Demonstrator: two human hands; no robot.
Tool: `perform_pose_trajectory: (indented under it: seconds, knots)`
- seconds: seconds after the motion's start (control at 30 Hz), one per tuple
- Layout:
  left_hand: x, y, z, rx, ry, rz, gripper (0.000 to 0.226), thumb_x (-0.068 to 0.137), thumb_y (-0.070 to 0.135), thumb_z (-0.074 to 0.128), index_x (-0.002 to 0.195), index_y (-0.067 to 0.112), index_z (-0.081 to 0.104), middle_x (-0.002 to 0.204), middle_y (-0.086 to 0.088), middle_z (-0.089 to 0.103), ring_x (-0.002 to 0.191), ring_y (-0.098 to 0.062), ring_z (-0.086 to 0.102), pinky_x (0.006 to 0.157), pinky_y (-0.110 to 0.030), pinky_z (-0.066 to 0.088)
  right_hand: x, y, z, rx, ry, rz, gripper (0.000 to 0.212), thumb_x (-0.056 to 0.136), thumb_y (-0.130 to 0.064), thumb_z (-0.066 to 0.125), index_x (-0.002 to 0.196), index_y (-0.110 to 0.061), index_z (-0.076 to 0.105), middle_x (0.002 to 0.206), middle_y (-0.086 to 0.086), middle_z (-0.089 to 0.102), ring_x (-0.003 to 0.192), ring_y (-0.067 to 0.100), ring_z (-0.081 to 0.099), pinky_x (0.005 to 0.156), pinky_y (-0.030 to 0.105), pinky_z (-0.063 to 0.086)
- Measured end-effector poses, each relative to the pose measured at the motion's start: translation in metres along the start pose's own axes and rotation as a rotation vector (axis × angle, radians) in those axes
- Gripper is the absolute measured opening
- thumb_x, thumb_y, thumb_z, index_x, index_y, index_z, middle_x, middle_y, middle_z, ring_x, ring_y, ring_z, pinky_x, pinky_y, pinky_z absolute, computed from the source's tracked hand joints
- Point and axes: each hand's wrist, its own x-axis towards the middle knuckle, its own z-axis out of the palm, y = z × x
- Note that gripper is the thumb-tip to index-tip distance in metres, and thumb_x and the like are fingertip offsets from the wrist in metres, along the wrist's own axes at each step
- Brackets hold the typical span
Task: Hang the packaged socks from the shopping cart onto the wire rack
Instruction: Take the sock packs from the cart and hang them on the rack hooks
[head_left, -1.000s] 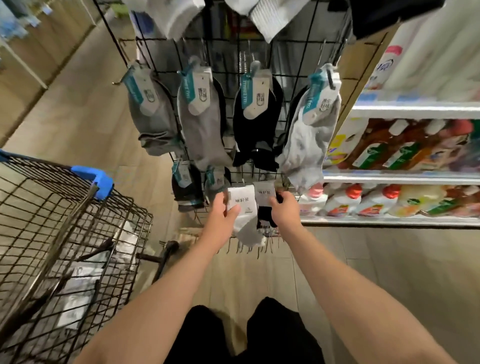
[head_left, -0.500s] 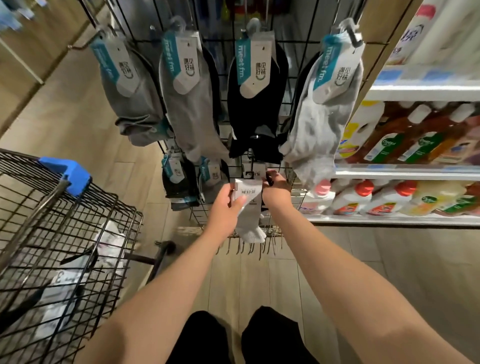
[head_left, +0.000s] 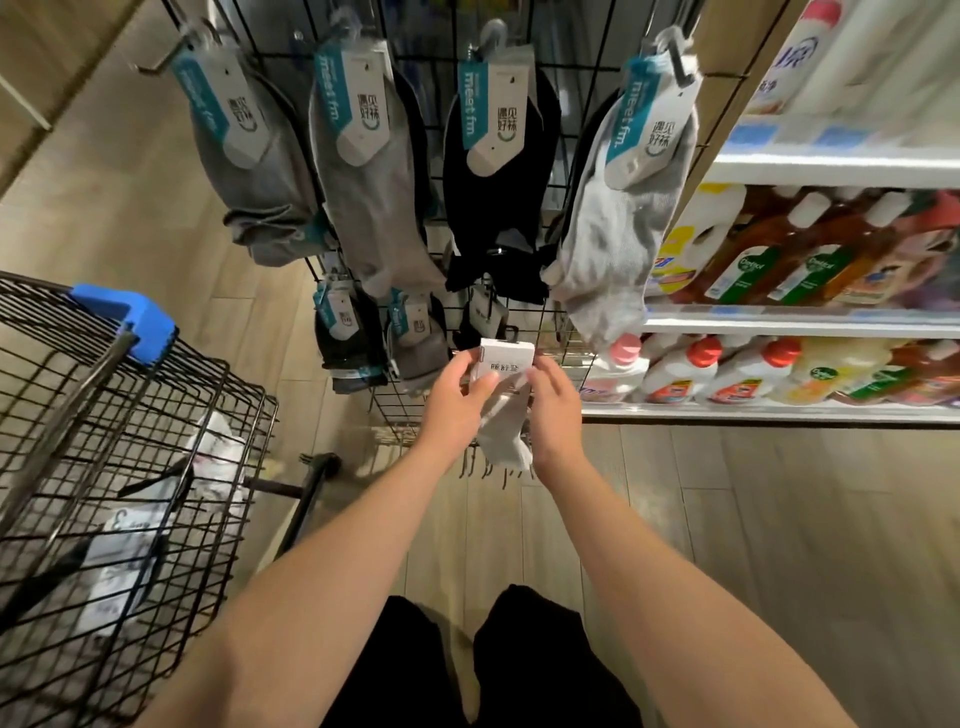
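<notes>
**Sock packet held in front of the rack's lower row**

The packaged socks (head_left: 505, 400), a white pair under a white card label, are held up in front of the lower part of the wire rack (head_left: 566, 353), just below a hanging black pair (head_left: 498, 218). The label is pinched by the left hand (head_left: 457, 400) between thumb and fingers. The right hand (head_left: 553, 410) is laid against the packet's right side; whether it is gripping cannot be told. More packets (head_left: 130, 540) are seen in the shopping cart (head_left: 208, 467) at the left. Bottles (head_left: 779, 364) are stocked on shelves at the right.
</notes>
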Motion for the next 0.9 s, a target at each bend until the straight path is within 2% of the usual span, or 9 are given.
perform_pose_trajectory:
  seconds: [0.13, 0.27, 0.37, 0.47, 0.5, 0.57, 0.63, 0.77, 0.9]
  knots:
    - [0.007, 0.011, -0.001, 0.008, 0.068, 0.015, 0.040, 0.099, 0.034, 0.060, 0.139, 0.025, 0.058, 0.124, 0.011, 0.068, 0.110, -0.008, 0.063, 0.099, -0.035, 0.052, 0.002, -0.009, 0.004, -0.089, 0.043, -0.100, 0.018, 0.093, -0.020, 0.061, 0.107, -0.024, 0.073, 0.100, -0.006, 0.075, 0.098, 0.018, 0.069, 0.086, 0.034, 0.055]
    - [0.020, 0.013, -0.002, 0.035, 0.129, -0.020, 0.037, 0.097, 0.034, 0.064, 0.130, 0.017, 0.057, 0.121, 0.008, 0.064, 0.111, -0.012, 0.060, 0.090, -0.031, 0.049, 0.015, -0.012, 0.012, -0.168, 0.107, -0.063, 0.008, 0.097, -0.018, 0.060, 0.102, -0.020, 0.066, 0.103, -0.003, 0.071, 0.100, 0.018, 0.067, 0.085, 0.031, 0.052]
    - [0.031, 0.004, 0.001, 0.051, 0.139, -0.041, 0.028, 0.095, 0.035, 0.066, 0.119, 0.021, 0.060, 0.116, 0.006, 0.068, 0.109, -0.017, 0.064, 0.083, -0.031, 0.051, 0.025, -0.013, 0.018, -0.204, 0.103, -0.023, 0.024, 0.100, -0.010, 0.057, 0.122, -0.015, 0.066, 0.114, -0.003, 0.067, 0.109, 0.017, 0.063, 0.092, 0.026, 0.047]
    - [0.044, -0.002, 0.003, 0.062, 0.187, -0.072, 0.042, 0.095, 0.033, 0.066, 0.134, 0.021, 0.055, 0.133, 0.002, 0.064, 0.124, -0.021, 0.059, 0.100, -0.041, 0.051, 0.035, -0.016, 0.023, -0.199, 0.115, 0.018, 0.039, 0.101, -0.007, 0.056, 0.139, -0.011, 0.060, 0.126, 0.000, 0.067, 0.118, 0.017, 0.062, 0.104, 0.029, 0.047]
    - [0.048, -0.002, 0.003, 0.063, 0.202, -0.073, 0.046, 0.096, 0.031, 0.066, 0.138, 0.021, 0.052, 0.137, 0.001, 0.062, 0.126, -0.021, 0.058, 0.104, -0.043, 0.050, 0.038, -0.017, 0.025, -0.181, 0.117, 0.027, 0.039, 0.101, -0.007, 0.056, 0.140, -0.010, 0.059, 0.126, 0.000, 0.067, 0.118, 0.017, 0.061, 0.106, 0.030, 0.045]
    - [0.056, -0.002, 0.004, 0.072, 0.236, -0.079, 0.043, 0.097, 0.025, 0.065, 0.138, 0.019, 0.052, 0.133, -0.001, 0.064, 0.121, -0.021, 0.060, 0.097, -0.036, 0.050, 0.043, -0.020, 0.028, -0.153, 0.120, 0.023, 0.038, 0.101, -0.005, 0.055, 0.139, -0.011, 0.060, 0.122, -0.001, 0.067, 0.113, 0.015, 0.061, 0.101, 0.027, 0.046]
    - [0.063, -0.001, 0.003, 0.080, 0.276, -0.108, 0.036, 0.097, 0.019, 0.063, 0.133, 0.017, 0.055, 0.124, -0.002, 0.066, 0.112, -0.021, 0.062, 0.085, -0.032, 0.048, 0.049, -0.021, 0.033, -0.128, 0.124, 0.009, 0.042, 0.100, 0.000, 0.052, 0.138, -0.016, 0.061, 0.123, 0.001, 0.068, 0.108, 0.012, 0.060, 0.093, 0.025, 0.048]
    - [0.076, 0.001, 0.006, 0.127, 0.330, -0.218, 0.021, 0.096, 0.005, 0.057, 0.116, 0.010, 0.054, 0.112, -0.009, 0.064, 0.100, -0.025, 0.061, 0.079, -0.036, 0.051, 0.059, -0.022, 0.041, -0.074, 0.127, 0.074, 0.049, 0.099, 0.007, 0.043, 0.141, -0.015, 0.057, 0.131, 0.004, 0.065, 0.115, 0.014, 0.063, 0.085, 0.024, 0.047]
    - [0.093, -0.008, 0.013, 0.013, 0.312, -0.196, 0.038, 0.094, 0.003, 0.060, 0.128, 0.019, 0.060, 0.117, -0.002, 0.068, 0.106, -0.019, 0.062, 0.083, -0.031, 0.048, 0.060, -0.028, 0.043, -0.422, -0.014, 0.212, 0.038, 0.106, -0.012, 0.039, 0.136, 0.004, 0.056, 0.136, 0.023, 0.059, 0.127, 0.036, 0.056, 0.100, 0.037, 0.045]
